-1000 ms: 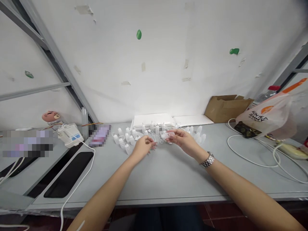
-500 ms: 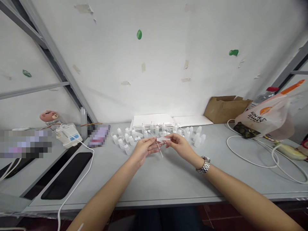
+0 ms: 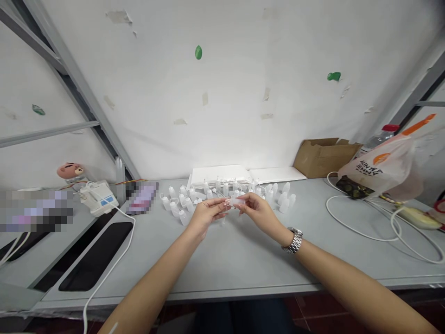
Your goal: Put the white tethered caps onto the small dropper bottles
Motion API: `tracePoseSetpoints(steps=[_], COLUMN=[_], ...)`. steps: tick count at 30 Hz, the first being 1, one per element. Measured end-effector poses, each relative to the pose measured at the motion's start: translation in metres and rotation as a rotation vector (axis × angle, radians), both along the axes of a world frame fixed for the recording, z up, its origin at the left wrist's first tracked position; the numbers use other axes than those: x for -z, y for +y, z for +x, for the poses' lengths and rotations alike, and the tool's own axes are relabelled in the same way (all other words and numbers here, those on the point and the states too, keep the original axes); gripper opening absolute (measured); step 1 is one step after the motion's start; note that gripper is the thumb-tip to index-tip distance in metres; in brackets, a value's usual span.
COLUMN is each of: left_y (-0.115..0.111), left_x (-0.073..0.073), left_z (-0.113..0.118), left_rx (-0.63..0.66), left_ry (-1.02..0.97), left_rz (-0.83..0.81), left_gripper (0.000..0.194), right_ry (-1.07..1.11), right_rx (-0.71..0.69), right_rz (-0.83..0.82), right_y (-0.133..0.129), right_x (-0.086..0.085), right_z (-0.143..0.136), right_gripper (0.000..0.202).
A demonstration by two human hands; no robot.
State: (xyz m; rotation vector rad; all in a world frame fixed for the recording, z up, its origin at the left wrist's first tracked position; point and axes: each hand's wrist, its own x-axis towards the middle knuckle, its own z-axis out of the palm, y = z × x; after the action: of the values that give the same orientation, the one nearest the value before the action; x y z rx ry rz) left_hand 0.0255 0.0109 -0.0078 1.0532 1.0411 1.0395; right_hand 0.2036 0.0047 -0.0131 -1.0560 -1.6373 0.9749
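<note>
Between my hands, over the middle of the grey table, is a small translucent bottle [image 3: 237,202] lying on its side. My right hand [image 3: 256,209] pinches its body from the right. The fingers of my left hand [image 3: 208,214] are closed at its left end, on a small part too blurred to make out. Behind and on both sides of my hands stand several similar small white bottles [image 3: 182,217], some with thin looped caps. My fingers cover part of the held bottle.
Stacked white sheets [image 3: 220,172] lie by the wall, beside a cardboard box [image 3: 325,157]. On the right are a plastic bag [image 3: 382,162] and looping white cables [image 3: 361,238]. A power strip [image 3: 99,198], a blurred phone [image 3: 142,198] and a black tray [image 3: 95,257] are on the left.
My left fingers have closed at the bottle's end, where they were more spread. The thin white stick that hung below my left hand no longer shows clearly. The view has shifted slightly.
</note>
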Motion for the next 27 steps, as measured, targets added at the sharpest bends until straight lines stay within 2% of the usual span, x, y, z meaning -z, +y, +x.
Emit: tracePoseSetpoints(steps=[7,13,17,20,22,24,27], left_y=[-0.004,-0.01,-0.003,0.006,0.01,0.012,0.01], left_x=[-0.002,-0.007,-0.009,-0.01,-0.009,-0.007,-0.001], left_z=[0.004,0.009,0.003,-0.008,-0.014,-0.018,-0.018], left_rx=[-0.04,-0.075,-0.053,-0.094,-0.161,-0.219,-0.202], left_ry=[0.074,0.144,0.183,0.222,0.435,0.748,1.084], left_rz=[0.123,0.253,0.26,0.238,0.261,0.341,0.436], left_gripper=[0.033,0.027,0.036,0.047,0.045,0.036,0.028], right_ry=[0.173,0.245,0.351,0.439,0.494,0.547,0.583], right_rx=[-0.07,-0.184,-0.237,-0.247,-0.261,-0.281,-0.297], right_rz=[-0.135,-0.275,-0.355,-0.374,-0.361,-0.347,-0.326], right_y=[-0.006,-0.005,-0.002,0.001,0.002,0.004,0.005], right_x=[-0.007,-0.005,-0.003,-0.004,-0.005,-0.007,-0.011], right_z=[-0.007,-0.007,-0.005,-0.001,0.003,0.006,0.01], right_gripper=[0.025,0.027,0.026,0.025,0.023,0.022,0.021])
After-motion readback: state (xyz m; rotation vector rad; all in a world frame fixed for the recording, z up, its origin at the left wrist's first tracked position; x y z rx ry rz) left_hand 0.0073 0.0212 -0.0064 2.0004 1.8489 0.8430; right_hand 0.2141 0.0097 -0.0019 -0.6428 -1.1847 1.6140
